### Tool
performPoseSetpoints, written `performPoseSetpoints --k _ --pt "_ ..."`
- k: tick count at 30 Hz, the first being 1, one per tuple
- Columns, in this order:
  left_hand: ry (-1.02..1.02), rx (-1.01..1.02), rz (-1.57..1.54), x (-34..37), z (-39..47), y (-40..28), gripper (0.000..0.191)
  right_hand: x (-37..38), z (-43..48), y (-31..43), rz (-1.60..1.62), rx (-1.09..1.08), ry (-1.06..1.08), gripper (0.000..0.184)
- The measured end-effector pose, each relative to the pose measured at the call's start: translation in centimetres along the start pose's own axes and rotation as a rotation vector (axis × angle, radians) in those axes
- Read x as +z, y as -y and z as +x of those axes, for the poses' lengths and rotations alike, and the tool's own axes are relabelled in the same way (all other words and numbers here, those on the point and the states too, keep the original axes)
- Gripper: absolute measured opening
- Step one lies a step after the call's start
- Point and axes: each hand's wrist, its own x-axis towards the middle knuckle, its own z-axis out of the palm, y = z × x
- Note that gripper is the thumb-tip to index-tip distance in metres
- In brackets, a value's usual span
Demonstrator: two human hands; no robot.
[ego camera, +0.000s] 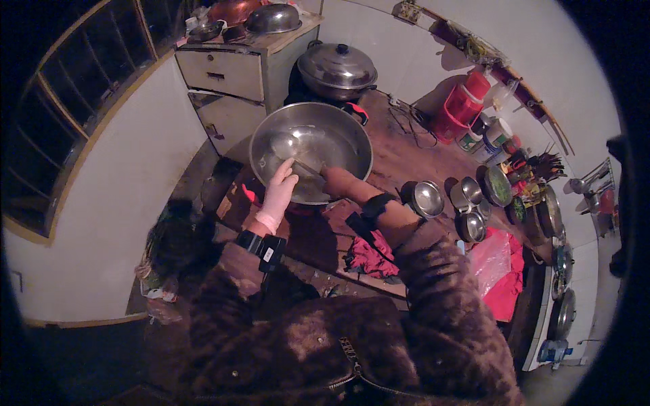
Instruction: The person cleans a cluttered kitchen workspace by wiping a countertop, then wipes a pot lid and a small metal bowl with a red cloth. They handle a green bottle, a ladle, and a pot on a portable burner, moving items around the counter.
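Note:
A large stainless steel wok (350, 147) with red and black side handles stands before me. My right hand (337, 181) reaches over its near right side and is closed around the handle of a ladle (307, 168). What looks like the ladle's round bowl (285, 145) is down inside the wok, towards the left. My left hand (278, 190), in a pale thin glove, is over the wok's near left rim. Its fingers point forward, with the fingertips close to the ladle's handle; whether they touch it is unclear. The left palm is hidden.
Behind the wok stands a lidded steel pot (337, 68), with a drawer cabinet (228, 76) to its left. Small steel bowls (428, 199), a red thermos (459, 109) and several jars (492, 142) are on the right. A crumpled red cloth (373, 256) lies near the table's front edge.

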Motion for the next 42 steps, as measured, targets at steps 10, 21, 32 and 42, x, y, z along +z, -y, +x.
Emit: performPoseSetpoints --k 10,21,32,42 --pt "-0.053 0.058 0.002 1.4 1.2 -1.0 0.064 -2.0 -5.7 1.3 1.123 0.165 -0.074 0.026" --pt "0.637 0.184 -0.077 12.0 -5.5 -4.4 0.034 2.8 -14.1 -5.6 0.755 0.363 -0.874 0.065" --pt "0.688 -0.093 0.304 20.2 -3.4 9.8 0.049 17.8 -12.0 -14.5 0.690 0.764 -0.768 0.056" --pt "0.553 -0.128 0.297 32.7 -0.4 14.7 0.041 16.0 -19.2 -24.4 0.581 0.309 -1.074 0.031"
